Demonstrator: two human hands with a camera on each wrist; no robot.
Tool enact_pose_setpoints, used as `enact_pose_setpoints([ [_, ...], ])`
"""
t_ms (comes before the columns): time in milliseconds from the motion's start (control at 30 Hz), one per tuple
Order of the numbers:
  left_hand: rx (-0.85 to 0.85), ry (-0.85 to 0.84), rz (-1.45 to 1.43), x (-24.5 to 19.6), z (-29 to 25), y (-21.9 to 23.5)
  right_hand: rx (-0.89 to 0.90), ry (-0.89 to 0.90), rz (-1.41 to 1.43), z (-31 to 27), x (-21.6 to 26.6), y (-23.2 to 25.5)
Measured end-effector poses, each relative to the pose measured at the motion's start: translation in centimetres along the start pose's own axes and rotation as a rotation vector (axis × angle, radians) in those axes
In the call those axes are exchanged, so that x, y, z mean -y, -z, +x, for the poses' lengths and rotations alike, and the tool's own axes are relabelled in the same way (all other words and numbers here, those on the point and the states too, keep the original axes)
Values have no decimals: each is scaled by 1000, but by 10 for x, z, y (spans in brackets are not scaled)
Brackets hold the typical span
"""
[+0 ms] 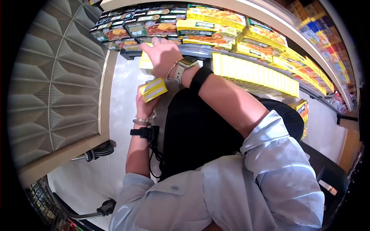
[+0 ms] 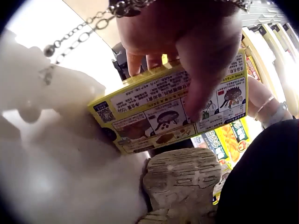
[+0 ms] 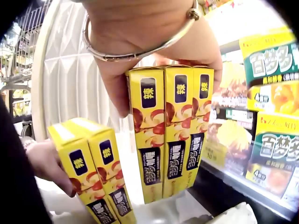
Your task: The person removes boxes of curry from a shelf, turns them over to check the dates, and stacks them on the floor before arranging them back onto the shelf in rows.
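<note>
With the right hand (image 3: 154,42) pinching three yellow boxes (image 3: 170,135) by their tops at the shelf edge (image 1: 200,52) and the left hand (image 1: 144,106) gripping two more boxes (image 1: 153,89), an outer box could slide loose and drop.

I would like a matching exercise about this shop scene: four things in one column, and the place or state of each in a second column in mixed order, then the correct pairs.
Column 1
1. left hand
2. right hand
3. smartwatch
4. yellow price-tag strip

Column 2
A. on the right wrist
B. holds two yellow boxes side by side
C. along the front edge of the shelf
D. grips three yellow boxes from above, near the shelf

Pairs: 1-B, 2-D, 3-A, 4-C
</note>
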State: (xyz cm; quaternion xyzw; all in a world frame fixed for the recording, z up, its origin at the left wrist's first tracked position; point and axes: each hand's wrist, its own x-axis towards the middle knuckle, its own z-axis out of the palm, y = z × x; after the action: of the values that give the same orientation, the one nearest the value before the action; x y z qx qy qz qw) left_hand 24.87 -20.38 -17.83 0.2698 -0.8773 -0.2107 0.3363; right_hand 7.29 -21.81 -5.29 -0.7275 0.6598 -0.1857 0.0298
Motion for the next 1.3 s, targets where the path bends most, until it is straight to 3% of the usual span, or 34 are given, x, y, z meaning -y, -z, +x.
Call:
enact_pose_setpoints([
  [67, -60, 566, -171, -18, -6, 10, -109, 16, 41, -16, 5, 23],
  [100, -54, 551, -174, -16, -14, 13, -178, 33, 67, -29, 6, 36],
  [167, -300, 595, -471, -10, -27, 24, -257, 46, 88, -55, 7, 66],
  [267, -275, 694, -386, -42, -21, 65, -168, -30, 169, -96, -1, 116],
  [333, -258, 690, -401, -68, -14, 90, -336, 19, 294, -127, -16, 145],
  [467, -253, 535, -453, -126, 3, 117, -363, 49, 101, -184, -52, 205],
  [533, -232, 360, -478, -140, 7, 118, -313, 22, -18, -210, -63, 232],
  [633, -215, 312, -598, -166, 14, 109, -132, -42, -152, -246, -89, 262],
  [733, -113, 194, -433, -189, 23, 88, -38, -71, -232, -279, -117, 279],
  [867, -18, 273, -374, -221, 34, 60, 11, -166, -311, -317, -150, 291],
  [933, -7, 87, -439, -235, 42, 44, 21, -196, -338, -331, -164, 294],
  [1033, 30, 55, -548, -242, 47, 28, 113, -336, -222, -347, -177, 294],
  [1067, 66, 43, -599, -242, 49, 23, 133, -333, -222, -351, -181, 292],
  [1100, 109, -40, -412, -244, 54, 21, 103, -298, -204, -354, -187, 287],
  [1200, 105, -80, -199, -250, 61, 8, 74, -252, -155, -363, -206, 272],
  [1300, 120, -35, -417, -238, 61, -6, 103, -278, -96, -366, -218, 268],
])
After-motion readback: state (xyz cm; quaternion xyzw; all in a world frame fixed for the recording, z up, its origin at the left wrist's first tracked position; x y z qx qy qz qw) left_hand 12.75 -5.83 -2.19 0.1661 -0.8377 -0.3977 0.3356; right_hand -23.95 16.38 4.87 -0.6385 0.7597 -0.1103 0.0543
